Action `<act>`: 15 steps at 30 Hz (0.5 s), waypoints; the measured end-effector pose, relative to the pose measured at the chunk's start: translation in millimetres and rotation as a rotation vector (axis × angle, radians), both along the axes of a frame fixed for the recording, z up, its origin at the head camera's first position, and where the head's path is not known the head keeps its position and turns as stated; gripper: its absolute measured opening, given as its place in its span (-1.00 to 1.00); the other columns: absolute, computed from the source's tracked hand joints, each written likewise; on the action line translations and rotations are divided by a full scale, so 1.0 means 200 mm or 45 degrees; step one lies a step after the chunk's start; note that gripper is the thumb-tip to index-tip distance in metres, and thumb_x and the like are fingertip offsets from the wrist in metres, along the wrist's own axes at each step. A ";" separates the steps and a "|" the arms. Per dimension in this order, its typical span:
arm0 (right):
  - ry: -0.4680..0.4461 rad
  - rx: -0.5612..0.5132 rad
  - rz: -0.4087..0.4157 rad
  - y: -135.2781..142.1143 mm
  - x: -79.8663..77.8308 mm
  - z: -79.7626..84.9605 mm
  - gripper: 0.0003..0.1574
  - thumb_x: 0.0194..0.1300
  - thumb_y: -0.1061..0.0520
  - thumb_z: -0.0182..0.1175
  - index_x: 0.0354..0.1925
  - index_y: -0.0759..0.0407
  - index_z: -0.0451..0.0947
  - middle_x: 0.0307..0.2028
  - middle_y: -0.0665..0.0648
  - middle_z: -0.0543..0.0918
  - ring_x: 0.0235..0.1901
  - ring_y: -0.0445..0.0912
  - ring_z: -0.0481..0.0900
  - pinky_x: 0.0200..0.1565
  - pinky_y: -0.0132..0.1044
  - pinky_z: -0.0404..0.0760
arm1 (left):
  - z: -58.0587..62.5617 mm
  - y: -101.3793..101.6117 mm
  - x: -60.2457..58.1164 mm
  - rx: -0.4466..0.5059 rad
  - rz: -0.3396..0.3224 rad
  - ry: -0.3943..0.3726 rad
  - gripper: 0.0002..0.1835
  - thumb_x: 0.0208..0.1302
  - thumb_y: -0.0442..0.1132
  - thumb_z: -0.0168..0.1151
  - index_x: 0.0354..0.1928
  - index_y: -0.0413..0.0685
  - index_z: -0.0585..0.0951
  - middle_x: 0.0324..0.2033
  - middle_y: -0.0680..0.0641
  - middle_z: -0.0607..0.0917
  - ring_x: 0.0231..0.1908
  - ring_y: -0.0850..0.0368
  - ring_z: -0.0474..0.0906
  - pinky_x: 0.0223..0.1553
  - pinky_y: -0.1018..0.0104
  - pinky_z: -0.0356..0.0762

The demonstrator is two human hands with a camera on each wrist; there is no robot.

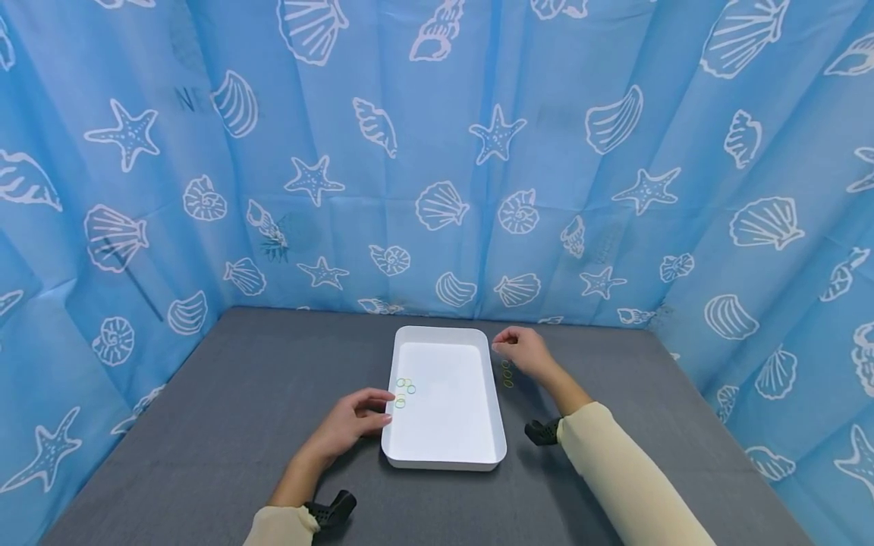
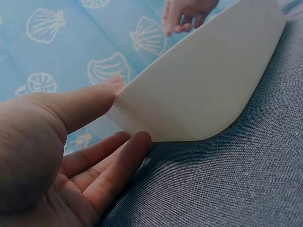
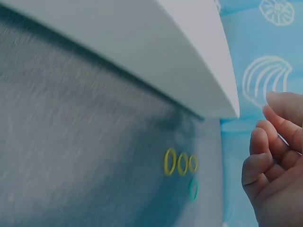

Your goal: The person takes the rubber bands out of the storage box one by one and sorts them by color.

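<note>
A white rectangular tray (image 1: 447, 447) lies on the grey cloth, with several small yellow and green rings (image 1: 400, 403) inside near its left wall. My left hand (image 1: 358, 417) touches that wall from outside. In the left wrist view its thumb (image 2: 92, 101) meets the rim, while fingertips rest low against the wall. My right hand (image 1: 522, 349) hovers by the tray's far right corner, fingers loosely bent, thumb and index finger near each other. No object shows between them. Below it, three yellow rings (image 3: 182, 164) and a green ring (image 3: 193, 189) lie on the cloth beside the tray.
A grey cloth (image 1: 273, 364) covers the table. Blue curtains (image 1: 437, 250) printed with white shells and starfish hang behind and on both sides. A black band (image 1: 332, 509) is on the left wrist, and another black band (image 1: 542, 432) on the right.
</note>
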State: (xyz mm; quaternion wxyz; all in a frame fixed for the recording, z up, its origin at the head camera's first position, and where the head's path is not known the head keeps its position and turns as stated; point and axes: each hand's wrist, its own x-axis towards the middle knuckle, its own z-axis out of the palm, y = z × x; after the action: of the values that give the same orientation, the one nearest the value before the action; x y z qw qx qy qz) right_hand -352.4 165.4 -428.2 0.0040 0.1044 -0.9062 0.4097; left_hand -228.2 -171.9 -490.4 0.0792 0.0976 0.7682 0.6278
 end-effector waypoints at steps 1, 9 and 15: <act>-0.011 0.000 -0.004 -0.02 -0.01 0.01 -0.82 0.33 0.19 0.23 -0.18 0.30 0.61 -0.36 0.15 0.62 -0.38 0.04 0.56 -0.35 -0.19 0.54 | 0.00 0.00 0.00 0.006 -0.002 0.001 -0.58 0.27 -0.24 0.33 0.14 -0.18 0.55 0.04 -0.21 0.57 -0.15 0.01 0.59 -0.12 0.16 0.59; -0.098 0.004 0.014 -0.16 -0.06 0.02 -0.84 0.33 0.15 0.25 -0.19 0.24 0.59 -0.36 0.15 0.60 -0.40 0.01 0.54 -0.41 -0.26 0.52 | 0.01 0.00 0.01 0.012 -0.011 0.015 -0.58 0.27 -0.26 0.32 0.14 -0.23 0.54 0.04 -0.26 0.56 -0.17 0.00 0.59 -0.13 0.15 0.60; -0.147 -0.103 0.062 -0.28 -0.04 0.02 -0.83 0.34 0.17 0.25 -0.16 0.25 0.59 -0.36 0.14 0.59 -0.29 0.19 0.58 -0.41 -0.15 0.55 | 0.01 0.00 0.00 -0.001 -0.013 -0.005 -0.58 0.27 -0.23 0.33 0.14 -0.19 0.54 0.04 -0.23 0.56 -0.16 0.00 0.59 -0.12 0.17 0.59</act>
State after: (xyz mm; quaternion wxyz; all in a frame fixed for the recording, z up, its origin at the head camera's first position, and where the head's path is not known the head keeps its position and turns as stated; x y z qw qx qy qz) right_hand -360.4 109.4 -423.9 -0.0540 0.1023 -0.8849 0.4512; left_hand -228.0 -171.3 -489.1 0.0839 0.1001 0.7678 0.6273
